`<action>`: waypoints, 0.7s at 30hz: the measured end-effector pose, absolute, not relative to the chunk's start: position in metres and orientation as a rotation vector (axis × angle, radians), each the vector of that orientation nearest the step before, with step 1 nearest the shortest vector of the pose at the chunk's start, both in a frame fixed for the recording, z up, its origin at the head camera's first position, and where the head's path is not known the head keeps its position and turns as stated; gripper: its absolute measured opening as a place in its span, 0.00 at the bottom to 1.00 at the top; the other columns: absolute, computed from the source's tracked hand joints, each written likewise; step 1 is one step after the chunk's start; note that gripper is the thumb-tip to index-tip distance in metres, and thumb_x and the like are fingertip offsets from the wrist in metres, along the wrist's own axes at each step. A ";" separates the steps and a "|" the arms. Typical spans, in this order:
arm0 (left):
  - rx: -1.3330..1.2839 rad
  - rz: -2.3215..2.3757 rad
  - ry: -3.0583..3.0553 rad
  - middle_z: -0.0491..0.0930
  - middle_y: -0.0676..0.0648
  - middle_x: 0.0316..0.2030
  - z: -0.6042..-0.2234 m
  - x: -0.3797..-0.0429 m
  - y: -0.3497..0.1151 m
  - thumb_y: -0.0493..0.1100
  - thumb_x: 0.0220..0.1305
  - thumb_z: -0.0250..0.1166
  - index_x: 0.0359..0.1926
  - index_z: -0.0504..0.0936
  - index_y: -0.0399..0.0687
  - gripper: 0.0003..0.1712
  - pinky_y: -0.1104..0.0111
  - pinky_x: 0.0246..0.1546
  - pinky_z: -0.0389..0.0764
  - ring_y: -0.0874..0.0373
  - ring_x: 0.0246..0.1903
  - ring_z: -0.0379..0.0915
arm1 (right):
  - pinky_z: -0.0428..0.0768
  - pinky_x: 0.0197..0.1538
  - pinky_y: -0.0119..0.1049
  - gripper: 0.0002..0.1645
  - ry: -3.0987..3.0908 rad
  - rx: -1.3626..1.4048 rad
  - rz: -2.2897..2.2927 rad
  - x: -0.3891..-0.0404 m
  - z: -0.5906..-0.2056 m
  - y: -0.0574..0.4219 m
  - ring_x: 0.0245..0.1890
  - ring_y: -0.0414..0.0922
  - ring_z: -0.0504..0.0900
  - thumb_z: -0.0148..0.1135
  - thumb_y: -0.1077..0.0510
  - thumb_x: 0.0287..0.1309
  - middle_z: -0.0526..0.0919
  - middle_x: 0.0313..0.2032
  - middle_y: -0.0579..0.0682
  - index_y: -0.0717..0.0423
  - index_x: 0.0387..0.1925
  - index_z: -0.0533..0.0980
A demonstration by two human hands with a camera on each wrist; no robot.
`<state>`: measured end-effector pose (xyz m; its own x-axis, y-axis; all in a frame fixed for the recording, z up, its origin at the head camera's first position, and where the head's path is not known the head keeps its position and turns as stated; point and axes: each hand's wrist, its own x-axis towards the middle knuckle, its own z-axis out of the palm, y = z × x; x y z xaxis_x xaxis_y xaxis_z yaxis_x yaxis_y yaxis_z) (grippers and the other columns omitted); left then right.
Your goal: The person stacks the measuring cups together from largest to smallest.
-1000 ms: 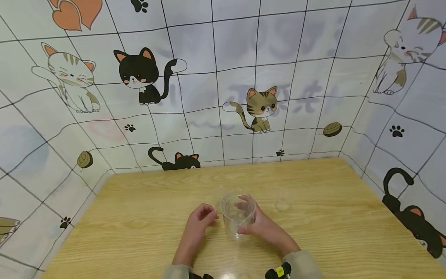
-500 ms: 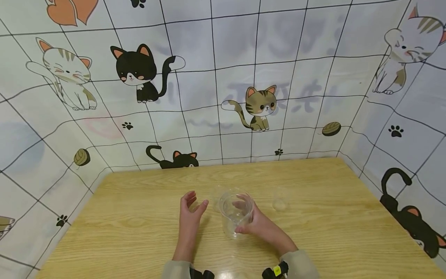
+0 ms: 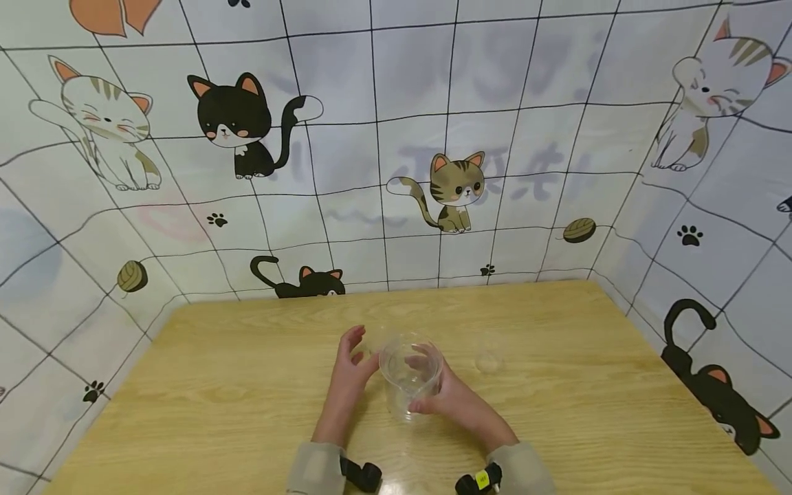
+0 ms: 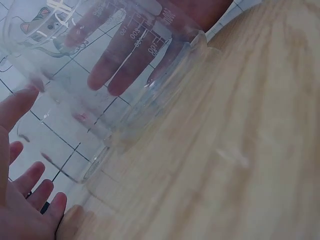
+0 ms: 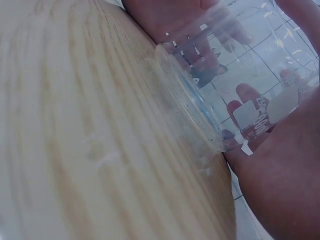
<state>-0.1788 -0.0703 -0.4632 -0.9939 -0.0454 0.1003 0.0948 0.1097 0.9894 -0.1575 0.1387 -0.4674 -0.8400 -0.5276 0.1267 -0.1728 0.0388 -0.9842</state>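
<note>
A large clear beaker [image 3: 398,393] with white graduation marks stands on the wooden table. My right hand [image 3: 456,402] grips it from the right, thumb in front and fingers round the back. My left hand [image 3: 348,375] is at the beaker's left, its fingers spread and lightly bent. A smaller clear vessel [image 3: 380,337] stands just behind the beaker, partly hidden by it, close to the left fingers. In the left wrist view, the left thumb tip overlaps the clear wall, and the other fingers [image 4: 42,192] spread below, beside the smaller vessel [image 4: 75,150].
Another small clear vessel [image 3: 489,360] stands on the wooden table [image 3: 557,399] to the right of the beaker. Walls covered in cat-print sheeting [image 3: 346,158] rise along the table's back and sides.
My left hand first opens and moves away to the left and forward, then comes back right towards the smaller vessel. The right hand keeps its hold on the beaker.
</note>
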 end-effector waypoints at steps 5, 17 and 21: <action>-0.083 -2.009 -2.313 0.60 0.41 0.60 -0.447 -0.174 -0.064 0.45 0.48 0.69 0.62 0.58 0.48 0.42 0.54 0.59 0.54 0.46 0.61 0.52 | 0.58 0.60 0.49 0.53 2.057 -0.705 -1.879 -0.155 -0.470 0.138 0.61 0.50 0.59 0.70 0.62 0.40 0.62 0.61 0.54 0.44 0.63 0.49; -0.139 -2.051 -2.309 0.71 0.39 0.51 -0.458 -0.183 -0.061 0.46 0.49 0.69 0.60 0.61 0.47 0.39 0.55 0.59 0.56 0.48 0.54 0.63 | 0.59 0.59 0.51 0.54 2.031 -0.685 -1.897 -0.153 -0.460 0.140 0.60 0.54 0.60 0.70 0.63 0.39 0.60 0.61 0.57 0.50 0.64 0.48; -0.097 -2.030 -2.309 0.70 0.44 0.53 -0.471 -0.186 -0.064 0.49 0.51 0.66 0.61 0.59 0.51 0.38 0.56 0.58 0.56 0.52 0.55 0.62 | 0.57 0.59 0.53 0.54 2.009 -0.678 -1.899 -0.147 -0.447 0.138 0.61 0.57 0.57 0.69 0.63 0.40 0.59 0.61 0.61 0.53 0.64 0.47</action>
<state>-0.1863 -0.0637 -0.4708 -0.9959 0.0042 0.0905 0.0903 0.1280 0.9877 -0.1468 0.1376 -0.4472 -0.8458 -0.5228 0.1060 -0.1352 0.0179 -0.9907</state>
